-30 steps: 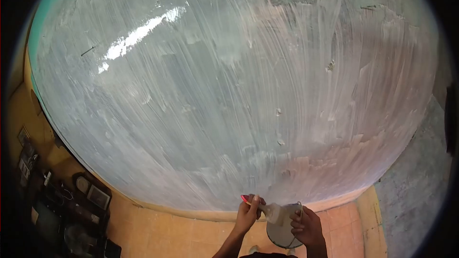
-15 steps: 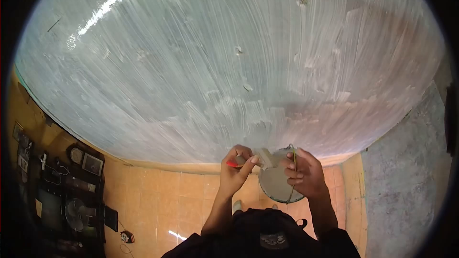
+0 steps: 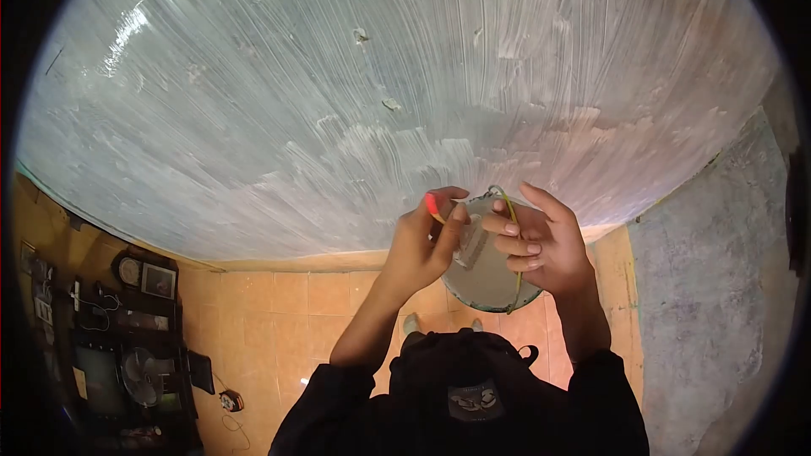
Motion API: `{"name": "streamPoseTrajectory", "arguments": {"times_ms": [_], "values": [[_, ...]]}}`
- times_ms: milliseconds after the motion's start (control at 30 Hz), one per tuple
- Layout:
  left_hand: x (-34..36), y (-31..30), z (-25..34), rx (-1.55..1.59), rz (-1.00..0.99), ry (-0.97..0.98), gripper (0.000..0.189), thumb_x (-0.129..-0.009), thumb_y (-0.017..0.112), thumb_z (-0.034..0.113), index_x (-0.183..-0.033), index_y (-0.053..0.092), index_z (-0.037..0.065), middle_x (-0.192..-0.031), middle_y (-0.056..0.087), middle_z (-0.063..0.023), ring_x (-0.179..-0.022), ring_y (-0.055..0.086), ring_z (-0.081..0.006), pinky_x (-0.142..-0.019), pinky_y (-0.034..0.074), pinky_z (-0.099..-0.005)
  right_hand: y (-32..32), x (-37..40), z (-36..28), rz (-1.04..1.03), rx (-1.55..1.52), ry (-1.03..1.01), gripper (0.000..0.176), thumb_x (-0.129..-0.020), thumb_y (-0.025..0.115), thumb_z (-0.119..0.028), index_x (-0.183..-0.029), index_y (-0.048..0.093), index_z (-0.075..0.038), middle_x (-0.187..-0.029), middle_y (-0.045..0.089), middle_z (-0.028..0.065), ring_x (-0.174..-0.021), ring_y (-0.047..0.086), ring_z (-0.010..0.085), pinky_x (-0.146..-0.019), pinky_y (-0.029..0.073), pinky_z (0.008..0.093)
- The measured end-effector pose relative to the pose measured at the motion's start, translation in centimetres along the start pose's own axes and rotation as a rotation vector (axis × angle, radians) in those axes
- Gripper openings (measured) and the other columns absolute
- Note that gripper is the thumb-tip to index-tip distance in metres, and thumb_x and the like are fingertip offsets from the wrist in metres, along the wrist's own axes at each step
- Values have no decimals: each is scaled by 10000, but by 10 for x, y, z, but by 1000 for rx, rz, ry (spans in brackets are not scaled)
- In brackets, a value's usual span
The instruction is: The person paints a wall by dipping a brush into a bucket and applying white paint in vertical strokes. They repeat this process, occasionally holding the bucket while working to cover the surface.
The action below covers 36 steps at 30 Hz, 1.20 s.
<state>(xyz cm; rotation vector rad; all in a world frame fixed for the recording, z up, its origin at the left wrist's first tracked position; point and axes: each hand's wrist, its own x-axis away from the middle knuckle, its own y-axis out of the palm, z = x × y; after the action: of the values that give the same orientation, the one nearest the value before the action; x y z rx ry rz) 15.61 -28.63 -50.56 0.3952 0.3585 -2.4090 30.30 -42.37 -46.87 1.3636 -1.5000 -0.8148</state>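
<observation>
My left hand (image 3: 422,245) is closed on a paintbrush whose handle ends in a red tip (image 3: 432,203). The pale, paint-coated brush head (image 3: 471,241) points down over the bucket (image 3: 473,297), overlapping the greyish paint (image 3: 498,277) inside it. The bucket hangs in front of me, its thin yellow-green handle (image 3: 517,274) hooked over the fingers of my right hand (image 3: 545,245). The right thumb and index finger stretch away from the handle, while the other fingers curl around it. Just beyond both hands stands the wall (image 3: 380,118), streaked with whitish brush marks.
Orange floor tiles (image 3: 279,329) lie below, with my feet (image 3: 411,323) under the bucket. At the left, a dark shelf unit holds a fan (image 3: 142,376), a clock (image 3: 129,271) and a framed picture (image 3: 159,281). A grey patchy wall (image 3: 701,270) bounds the right side.
Both hands and the bucket appear higher in view as the camera has tilted. The brush has turned, with its red handle end raised and its head lowered toward the paint.
</observation>
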Motion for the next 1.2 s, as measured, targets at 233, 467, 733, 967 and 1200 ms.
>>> {"name": "streamPoseTrajectory", "arguments": {"times_ms": [233, 467, 733, 967, 1200], "values": [[6, 26, -7, -189, -10, -13, 159, -969, 562, 118, -1048, 580, -19, -664, 626, -109, -535, 599, -164, -515, 448, -300, -6, 3, -6, -40, -35, 57, 388, -1008, 431, -421, -985, 558, -55, -789, 444, 5, -523, 392, 68, -429, 355, 197], [12, 36, -18, -183, 24, 49, 125, -947, 578, 86, -1020, 582, -16, -653, 621, -132, -542, 629, -224, -518, 456, -323, -4, 6, -7, -73, -35, 83, 374, -1008, 433, -416, -968, 548, -62, -787, 443, 3, -523, 394, 67, -440, 362, 195], [9, 31, -21, -234, -73, -3, 121, -935, 581, 69, -1028, 577, -8, -686, 640, -158, -587, 667, -261, -544, 485, -331, -10, 8, -4, -152, -161, 38, 462, -1038, 329, -403, -1106, 506, 19, -835, 402, 32, -540, 391, 85, -464, 404, 216], [3, 26, -29, -262, -93, 55, 152, -890, 600, 34, -1034, 574, -10, -658, 612, -165, -571, 652, -284, -529, 474, -348, -8, 3, -4, -128, -132, 8, 441, -1033, 342, -410, -1106, 510, -10, -835, 405, 20, -536, 390, 73, -456, 395, 210], [-4, 24, -29, -286, -88, 62, 165, -881, 605, 35, -1038, 575, -9, -679, 624, -184, -586, 655, -314, -551, 490, -363, -3, -4, -8, -83, -87, -6, 354, -999, 462, -397, -975, 536, -52, -782, 449, 9, -530, 412, 77, -444, 371, 201]]}}
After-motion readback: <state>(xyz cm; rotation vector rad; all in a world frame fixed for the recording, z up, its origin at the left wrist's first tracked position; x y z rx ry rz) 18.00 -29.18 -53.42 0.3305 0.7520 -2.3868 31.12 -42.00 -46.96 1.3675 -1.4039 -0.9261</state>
